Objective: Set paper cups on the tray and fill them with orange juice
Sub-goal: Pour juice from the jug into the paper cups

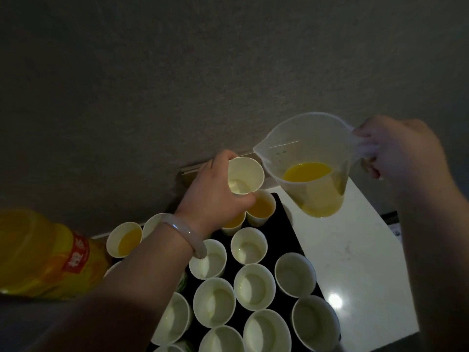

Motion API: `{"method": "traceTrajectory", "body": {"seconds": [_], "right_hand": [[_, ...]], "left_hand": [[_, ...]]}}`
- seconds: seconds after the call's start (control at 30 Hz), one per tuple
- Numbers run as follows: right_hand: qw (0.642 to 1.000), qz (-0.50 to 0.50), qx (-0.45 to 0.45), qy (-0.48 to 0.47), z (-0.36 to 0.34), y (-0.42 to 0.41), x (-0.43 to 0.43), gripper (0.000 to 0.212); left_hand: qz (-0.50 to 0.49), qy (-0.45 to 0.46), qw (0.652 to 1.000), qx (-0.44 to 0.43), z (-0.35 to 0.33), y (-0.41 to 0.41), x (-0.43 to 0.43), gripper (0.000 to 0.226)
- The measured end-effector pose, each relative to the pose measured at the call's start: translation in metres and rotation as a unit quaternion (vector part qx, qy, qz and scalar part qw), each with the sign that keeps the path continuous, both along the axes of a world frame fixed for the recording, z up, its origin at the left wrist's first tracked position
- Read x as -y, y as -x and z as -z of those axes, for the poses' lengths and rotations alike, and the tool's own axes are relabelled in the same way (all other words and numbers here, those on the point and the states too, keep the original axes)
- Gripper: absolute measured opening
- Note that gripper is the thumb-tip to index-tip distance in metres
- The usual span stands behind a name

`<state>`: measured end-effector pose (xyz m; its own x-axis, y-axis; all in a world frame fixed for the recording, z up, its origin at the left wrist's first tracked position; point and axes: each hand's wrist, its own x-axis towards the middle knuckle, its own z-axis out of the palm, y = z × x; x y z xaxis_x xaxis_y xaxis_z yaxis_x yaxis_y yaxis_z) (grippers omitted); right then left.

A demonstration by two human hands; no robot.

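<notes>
My left hand (215,196) grips an empty white paper cup (245,175), lifted and tilted above the far end of the black tray (286,226). My right hand (398,151) holds the handle of a clear plastic jug (312,163) with orange juice in its bottom; its spout points at the held cup. On the tray stand several empty paper cups (250,246). A few cups at the far end hold juice, one (262,208) just under my left hand and another (125,241) to the left.
A large orange juice bottle (43,255) with a red label lies at the left. The tray sits on a white counter (355,250) whose right edge drops off. A dark grey wall fills the upper view.
</notes>
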<state>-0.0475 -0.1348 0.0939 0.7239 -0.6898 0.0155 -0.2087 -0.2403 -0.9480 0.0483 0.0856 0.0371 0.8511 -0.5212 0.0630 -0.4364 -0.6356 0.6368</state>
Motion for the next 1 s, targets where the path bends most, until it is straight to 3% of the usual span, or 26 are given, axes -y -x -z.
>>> {"method": "traceTrajectory", "body": {"seconds": [0.2, 0.37, 0.5, 0.67, 1.0], "right_hand": [[0.999, -0.004, -0.015, -0.033, -0.006, -0.006, -0.013, 0.018], [0.999, -0.015, -0.049, -0.004, -0.015, -0.009, -0.026, 0.024], [0.99, -0.054, -0.083, 0.098, -0.024, -0.012, -0.036, 0.043], [0.954, -0.055, -0.101, 0.278, -0.032, -0.02, -0.041, 0.037], [0.917, -0.089, -0.12, 0.369, -0.04, -0.032, -0.042, 0.035]], "left_hand": [[-0.015, 0.008, 1.0, -0.006, 0.004, -0.001, -0.001, 0.068], [-0.018, 0.005, 1.0, -0.011, 0.006, -0.001, -0.001, 0.072], [-0.016, -0.004, 1.0, -0.01, 0.009, -0.001, -0.002, 0.074], [-0.009, -0.006, 1.0, -0.007, 0.012, 0.002, -0.002, 0.074], [0.007, 0.0, 1.0, 0.012, 0.013, 0.006, -0.002, 0.068]]}}
